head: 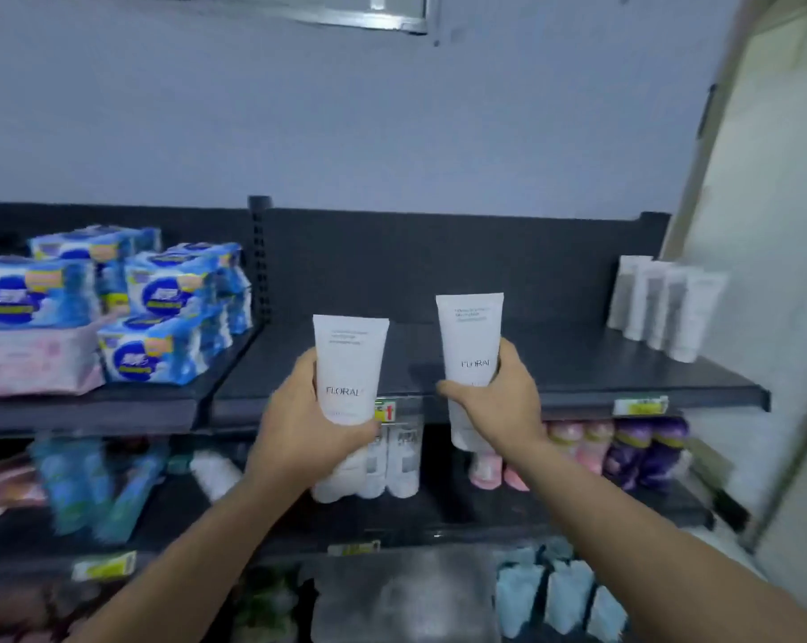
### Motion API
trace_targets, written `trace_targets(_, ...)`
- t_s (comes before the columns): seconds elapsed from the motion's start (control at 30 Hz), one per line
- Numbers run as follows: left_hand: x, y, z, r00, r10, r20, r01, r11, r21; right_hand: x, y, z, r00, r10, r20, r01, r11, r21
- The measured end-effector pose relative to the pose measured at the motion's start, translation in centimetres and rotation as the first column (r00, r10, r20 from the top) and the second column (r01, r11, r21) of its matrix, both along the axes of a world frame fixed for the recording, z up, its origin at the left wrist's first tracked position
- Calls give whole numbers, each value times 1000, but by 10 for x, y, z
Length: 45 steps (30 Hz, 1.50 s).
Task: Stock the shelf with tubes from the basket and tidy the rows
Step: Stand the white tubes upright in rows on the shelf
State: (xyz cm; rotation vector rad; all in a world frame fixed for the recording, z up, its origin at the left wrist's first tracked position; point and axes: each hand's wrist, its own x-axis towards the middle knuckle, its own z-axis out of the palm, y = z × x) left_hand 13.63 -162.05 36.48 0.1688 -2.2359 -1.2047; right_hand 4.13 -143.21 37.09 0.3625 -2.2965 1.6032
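White tubes are in transit to the top shelf (578,364). The left hand (299,410) has its grip closed around the left tube (349,364); the right hand (499,396) has its grip closed around the right tube (470,341). Both are upright, at the shelf's front edge. Step in hand: placement. Next: stand each beside the existing row (661,308) at the right end, labels forward.
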Motion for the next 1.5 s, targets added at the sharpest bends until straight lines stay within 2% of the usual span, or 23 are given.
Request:
trace_targets(0.13,-59,67,22,996,-90,-24,90,996,6,-56,79,24,986,-156,-52,153,987,-58)
trace_targets(0.33,-183,169,48,995,-94,-26,94,995,-18,-156,193,43,962,-267,-64,261,961,-86)
trace_targets(0.63,-364,272,54,995,-88,54,94,988,-123,-276,276,34,980,-192,-50,194,980,46)
trace_targets(0.87,-473,311,36,993,-49,109,68,982,-176,-307,285,12,991,-134,28,132,990,48)
trace_targets(1.2,-519,338,20,989,-43,141,55,995,-83,-318,292,-10,995,-76,58,75,997,10)
trace_targets(1.33,-516,344,31,985,-68,158,41,985,170,-322,292,-13,997,-42,63,40,998,43)
trace_targets(1.43,-518,346,31,982,-98,162,58,970,235,-324,291,-14,996,-22,81,17,998,63)
trace_targets(1.5,-523,342,26,982,-106,158,77,980,182,-326,289,-14,995,-12,101,8,999,46)
